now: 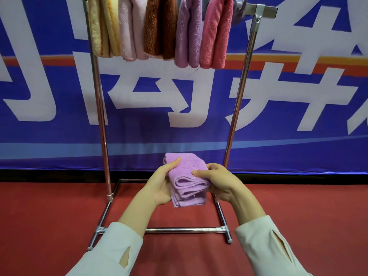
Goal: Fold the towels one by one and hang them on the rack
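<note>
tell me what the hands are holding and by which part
A folded lilac towel: left hand grips its left side, right hand its right side, thumbs on top.

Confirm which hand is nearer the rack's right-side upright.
Right: the right hand is just left of that upright; left hand is beyond the folded purple towel, farther away.

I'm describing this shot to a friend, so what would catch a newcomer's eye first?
At centre, the left hand and right hand grip a folded lilac towel above the red surface. Overhead, five towels hang side by side on the steel rack, against a blue banner with huge white characters.
</note>
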The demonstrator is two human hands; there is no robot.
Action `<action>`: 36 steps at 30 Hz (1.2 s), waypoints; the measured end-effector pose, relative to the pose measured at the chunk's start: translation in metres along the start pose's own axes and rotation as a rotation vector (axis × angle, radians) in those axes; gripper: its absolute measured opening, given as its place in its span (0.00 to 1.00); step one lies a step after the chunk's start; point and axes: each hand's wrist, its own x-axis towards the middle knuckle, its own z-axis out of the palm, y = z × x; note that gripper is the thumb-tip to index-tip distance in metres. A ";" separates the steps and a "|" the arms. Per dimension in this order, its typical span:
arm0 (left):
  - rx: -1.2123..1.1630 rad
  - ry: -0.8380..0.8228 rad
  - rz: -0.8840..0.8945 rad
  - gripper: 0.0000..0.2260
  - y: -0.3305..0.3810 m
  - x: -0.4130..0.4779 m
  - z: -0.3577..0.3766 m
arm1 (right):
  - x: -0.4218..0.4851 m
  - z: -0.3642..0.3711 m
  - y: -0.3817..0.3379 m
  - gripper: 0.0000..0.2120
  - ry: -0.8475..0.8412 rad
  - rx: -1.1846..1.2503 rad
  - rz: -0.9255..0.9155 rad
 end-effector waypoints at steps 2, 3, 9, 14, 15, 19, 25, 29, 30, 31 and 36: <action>-0.013 0.010 -0.002 0.20 0.000 0.001 -0.002 | 0.002 0.000 0.000 0.05 -0.043 0.111 0.011; -0.024 0.024 -0.004 0.20 0.000 0.002 -0.003 | 0.003 -0.001 0.000 0.05 -0.056 0.149 0.013; -0.057 0.061 -0.021 0.24 0.001 0.005 -0.009 | -0.001 0.001 0.000 0.12 -0.202 0.187 0.043; -0.010 0.104 -0.010 0.21 0.000 0.007 -0.009 | -0.005 0.006 -0.003 0.10 -0.153 0.001 0.045; -0.003 0.118 0.006 0.19 0.000 0.008 -0.010 | -0.004 0.004 -0.003 0.07 -0.089 -0.094 0.045; 0.048 0.114 0.208 0.20 0.001 0.013 -0.012 | 0.004 -0.007 0.005 0.18 0.156 -0.326 -0.020; 0.409 -0.143 0.323 0.24 -0.007 0.003 0.002 | 0.005 0.001 0.002 0.21 0.194 0.057 -0.252; 0.468 -0.210 0.277 0.24 -0.010 0.001 0.007 | 0.001 0.001 -0.001 0.11 0.315 0.131 -0.414; 0.488 -0.223 0.270 0.25 -0.009 0.001 0.007 | 0.001 0.000 -0.001 0.10 0.378 0.100 -0.452; 0.508 -0.238 0.266 0.26 -0.009 0.000 0.007 | 0.001 -0.002 -0.001 0.10 0.435 0.066 -0.485; 0.529 -0.273 0.261 0.25 -0.009 -0.002 0.011 | -0.002 -0.003 -0.002 0.08 0.490 0.043 -0.617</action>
